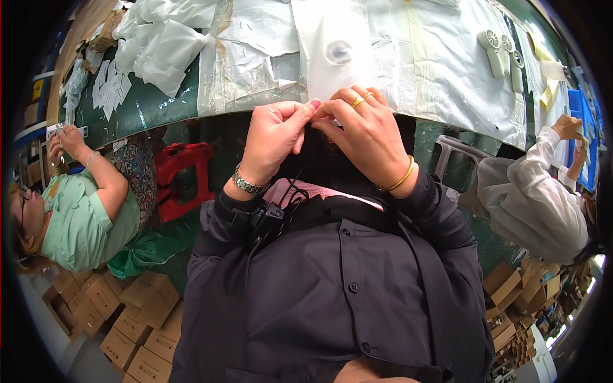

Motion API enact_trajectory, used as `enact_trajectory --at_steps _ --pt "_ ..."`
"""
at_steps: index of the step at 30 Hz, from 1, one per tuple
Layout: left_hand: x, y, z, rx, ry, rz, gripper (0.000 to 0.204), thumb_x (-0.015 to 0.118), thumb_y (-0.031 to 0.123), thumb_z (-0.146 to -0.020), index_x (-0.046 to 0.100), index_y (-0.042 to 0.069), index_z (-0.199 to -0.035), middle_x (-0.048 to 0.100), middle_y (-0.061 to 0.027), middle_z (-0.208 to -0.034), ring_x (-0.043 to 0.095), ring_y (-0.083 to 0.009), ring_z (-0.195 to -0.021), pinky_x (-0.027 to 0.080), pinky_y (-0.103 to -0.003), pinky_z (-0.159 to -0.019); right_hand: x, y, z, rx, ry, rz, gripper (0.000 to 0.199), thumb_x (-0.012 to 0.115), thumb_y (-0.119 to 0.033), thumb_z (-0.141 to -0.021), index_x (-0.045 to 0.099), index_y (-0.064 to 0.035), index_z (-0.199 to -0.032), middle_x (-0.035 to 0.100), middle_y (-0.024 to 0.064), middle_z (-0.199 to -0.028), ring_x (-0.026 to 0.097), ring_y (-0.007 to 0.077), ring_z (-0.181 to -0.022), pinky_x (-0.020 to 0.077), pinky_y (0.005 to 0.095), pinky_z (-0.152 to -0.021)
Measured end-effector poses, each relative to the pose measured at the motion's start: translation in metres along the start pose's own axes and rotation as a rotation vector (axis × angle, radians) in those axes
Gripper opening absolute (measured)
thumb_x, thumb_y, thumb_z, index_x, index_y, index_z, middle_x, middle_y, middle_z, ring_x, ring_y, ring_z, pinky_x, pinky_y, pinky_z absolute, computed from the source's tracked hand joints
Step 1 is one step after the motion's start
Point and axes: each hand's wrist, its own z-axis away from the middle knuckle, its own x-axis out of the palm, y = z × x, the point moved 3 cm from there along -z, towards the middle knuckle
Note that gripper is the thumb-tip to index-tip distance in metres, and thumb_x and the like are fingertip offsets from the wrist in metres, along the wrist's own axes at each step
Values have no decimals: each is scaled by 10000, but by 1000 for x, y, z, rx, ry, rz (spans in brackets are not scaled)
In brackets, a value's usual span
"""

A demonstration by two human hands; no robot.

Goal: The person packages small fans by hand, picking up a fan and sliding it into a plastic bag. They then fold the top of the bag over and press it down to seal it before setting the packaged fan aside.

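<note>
A frosted white plastic bag (319, 38) lies on the table in front of me, with a round, dark-centred item (339, 52) showing dimly through it. At the bag's near end, by the table edge, my two hands meet. The thumb and forefinger of my left hand (274, 134) are pinched together there. My right hand (367, 124) is closed too, its thumb and fingertips bent in against the left fingertips. Both appear to grip the bag's near edge, though the fingers largely cover that spot.
Crumpled white bags (163, 48) and scattered white paper pieces (112, 86) lie at the left. White handheld fans (495, 54) rest at the right. Co-workers sit on both sides, one in a green shirt (89, 214). A red stool (185, 179) and cardboard boxes (147, 300) stand below.
</note>
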Motion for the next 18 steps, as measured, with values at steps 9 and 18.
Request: enact_trajectory --at_steps 9,18 --pt "-2 -1 -4 30 13 16 326 721 229 -1075 750 5 -840 600 57 -613 453 0 -483 307 -204 -460 2 -4 -4 -125 -34 145 179 784 -161 -905 645 -87 -989 642 55 -967 635 273 -938 477 396 -867" --pt "-22 -2 -2 -13 2 -36 329 730 236 -1071 725 20 -823 589 59 -609 447 -3 -482 297 -204 -469 -46 1 24 144 182 -731 137 683 -90 -1052 560 -46 -1011 651 106 -957 624 221 -866 496 371 -766"
